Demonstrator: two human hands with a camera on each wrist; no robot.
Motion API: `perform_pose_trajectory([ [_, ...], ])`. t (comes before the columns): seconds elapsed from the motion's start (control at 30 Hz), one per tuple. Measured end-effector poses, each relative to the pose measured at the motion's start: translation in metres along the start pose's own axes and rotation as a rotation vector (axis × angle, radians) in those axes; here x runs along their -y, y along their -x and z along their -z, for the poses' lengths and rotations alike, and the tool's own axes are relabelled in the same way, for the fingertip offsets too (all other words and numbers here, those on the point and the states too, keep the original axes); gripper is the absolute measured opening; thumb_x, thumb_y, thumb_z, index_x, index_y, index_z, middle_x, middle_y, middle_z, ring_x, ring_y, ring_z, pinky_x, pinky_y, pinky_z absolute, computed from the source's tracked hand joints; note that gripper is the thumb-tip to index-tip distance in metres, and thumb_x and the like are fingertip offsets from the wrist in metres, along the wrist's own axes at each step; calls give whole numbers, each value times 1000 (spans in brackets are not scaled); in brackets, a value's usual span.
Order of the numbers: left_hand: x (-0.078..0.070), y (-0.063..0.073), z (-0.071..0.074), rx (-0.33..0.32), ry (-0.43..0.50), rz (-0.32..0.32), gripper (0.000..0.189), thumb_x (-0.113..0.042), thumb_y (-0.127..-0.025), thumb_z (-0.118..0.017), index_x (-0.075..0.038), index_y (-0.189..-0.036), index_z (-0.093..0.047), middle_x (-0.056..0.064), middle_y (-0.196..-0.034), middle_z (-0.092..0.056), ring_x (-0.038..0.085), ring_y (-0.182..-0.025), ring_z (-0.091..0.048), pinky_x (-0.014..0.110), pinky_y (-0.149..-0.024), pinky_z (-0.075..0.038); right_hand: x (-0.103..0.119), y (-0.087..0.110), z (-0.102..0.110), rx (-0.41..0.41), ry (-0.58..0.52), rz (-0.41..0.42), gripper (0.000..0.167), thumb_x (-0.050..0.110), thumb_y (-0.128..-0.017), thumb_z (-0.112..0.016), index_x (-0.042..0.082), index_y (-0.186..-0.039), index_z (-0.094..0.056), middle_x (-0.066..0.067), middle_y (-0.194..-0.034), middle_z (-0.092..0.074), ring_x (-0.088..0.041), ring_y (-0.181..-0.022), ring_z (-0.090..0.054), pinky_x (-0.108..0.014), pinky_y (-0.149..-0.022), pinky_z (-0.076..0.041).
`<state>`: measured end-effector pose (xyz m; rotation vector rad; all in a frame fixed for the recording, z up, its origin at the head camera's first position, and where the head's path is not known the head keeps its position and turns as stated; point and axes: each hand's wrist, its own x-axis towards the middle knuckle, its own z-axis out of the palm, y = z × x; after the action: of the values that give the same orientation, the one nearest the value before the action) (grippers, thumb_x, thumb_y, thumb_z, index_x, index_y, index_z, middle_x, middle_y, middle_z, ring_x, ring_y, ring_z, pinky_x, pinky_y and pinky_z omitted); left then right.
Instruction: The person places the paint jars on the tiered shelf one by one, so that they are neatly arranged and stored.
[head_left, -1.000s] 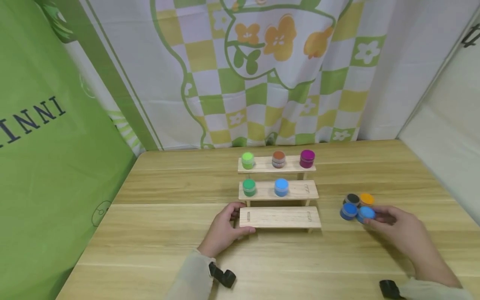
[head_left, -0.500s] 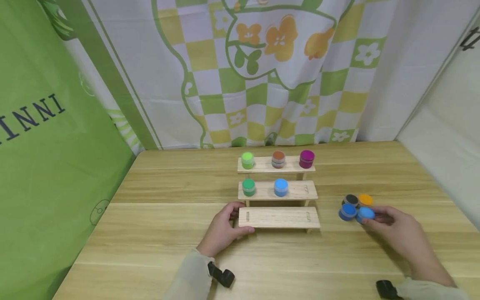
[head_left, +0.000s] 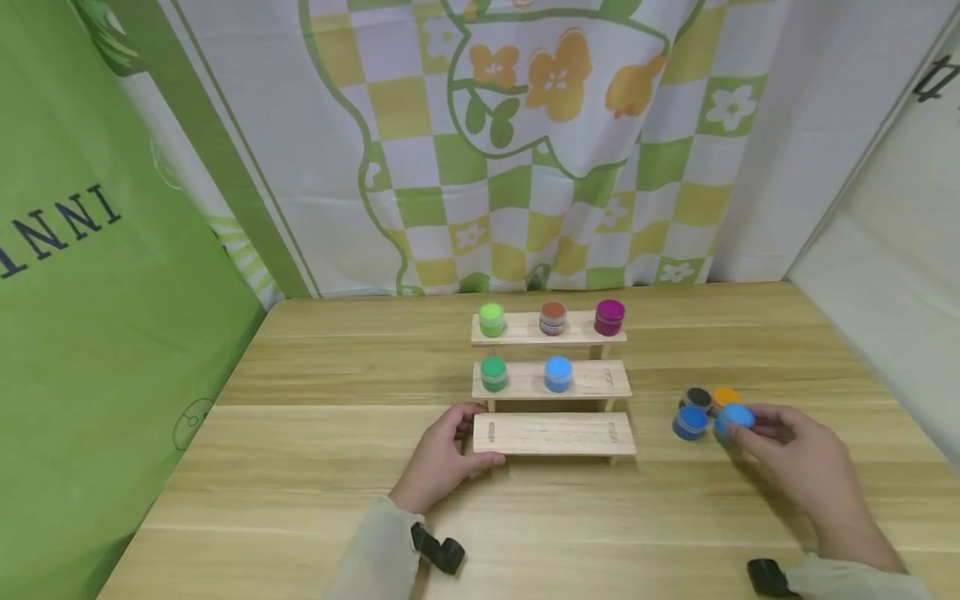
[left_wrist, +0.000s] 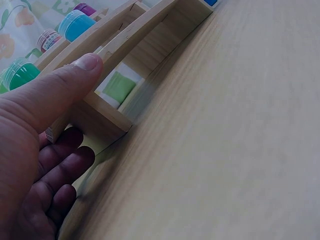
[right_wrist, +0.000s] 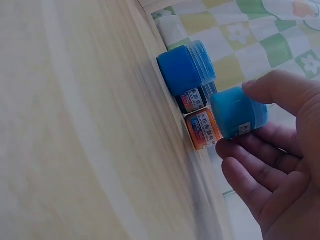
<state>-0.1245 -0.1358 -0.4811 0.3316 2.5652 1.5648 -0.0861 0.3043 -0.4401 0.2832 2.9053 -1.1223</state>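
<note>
My right hand (head_left: pixel 798 458) pinches a light blue paint jar (right_wrist: pixel 235 112) between thumb and fingers; in the right wrist view it is raised off the table. Close beside it stand a dark blue jar (head_left: pixel 689 423), a black jar (head_left: pixel 697 400) and an orange jar (right_wrist: pixel 202 130). My left hand (head_left: pixel 442 462) grips the left end of the lowest step of a wooden stepped stand (head_left: pixel 553 435), thumb at the front edge. On the middle step sit a green jar (head_left: pixel 493 374) and another light blue jar (head_left: pixel 558 374); the top step carries lime green (head_left: pixel 491 320), brown (head_left: pixel 552 318) and purple jars.
The wood-grain table (head_left: pixel 337 467) reaches back to a checked, flowered curtain (head_left: pixel 540 167). A green cloth (head_left: pixel 112 333) hangs along the left side and a pale one (head_left: pixel 892 250) along the right. Black straps (head_left: pixel 438 550) with small cameras are on the wrists.
The right hand has raised the light blue jar slightly off the table, away from the other loose jars. The left hand keeps its hold on the stand.
</note>
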Motion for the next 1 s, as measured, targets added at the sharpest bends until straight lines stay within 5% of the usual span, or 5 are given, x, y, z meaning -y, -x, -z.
perform_pose_trajectory([
  [0.07, 0, 0, 1, 0, 1, 3, 67, -34, -74, -90, -18, -130, -59, -4, -109, -64, 17, -100, -59, 40, -91, -47, 2, 1, -1, -15, -5, 7, 74, 56, -94, -64, -4, -136, -53, -28, -126, -62, -44, -110, -61, -52, -82, -50],
  [0.17, 1, 0, 2, 2, 4, -2, 66, -35, -74, -90, -17, -130, -59, -3, -109, -64, 17, -100, -59, 40, -90, -48, 5, 1, -3, -58, -15, 34, 70, 52, -93, -66, -3, -134, -55, -27, -125, -63, -18, -96, -66, -29, -75, -53],
  [0.33, 1, 0, 3, 1, 2, 3, 66, -35, -74, -90, -17, -130, -59, -3, -108, -64, 17, -99, -58, 40, -90, -47, 7, 2, -6, -117, -61, 45, 66, 50, -92, -69, -1, -133, -57, -24, -124, -63, 18, -83, -47, -8, -65, -45],
  [0.67, 2, -1, 1, -2, -7, 2, 66, -34, -74, -90, -15, -129, -60, -1, -109, -64, 18, -100, -57, 42, -91, -46, 18, 2, -16, -234, -249, 131, 54, 30, -91, -77, -5, -127, -59, 29, -100, -57, 17, -87, -55, -6, -73, -47],
  [1.0, 1, -1, 0, -1, -7, 0, 67, -35, -74, -90, -15, -129, -59, -1, -109, -64, 18, -101, -58, 43, -92, -46, 38, -2, -23, -240, -301, 201, 48, 24, -91, -77, -6, -125, -60, 29, -100, -60, 12, -89, -58, -6, -77, -46],
])
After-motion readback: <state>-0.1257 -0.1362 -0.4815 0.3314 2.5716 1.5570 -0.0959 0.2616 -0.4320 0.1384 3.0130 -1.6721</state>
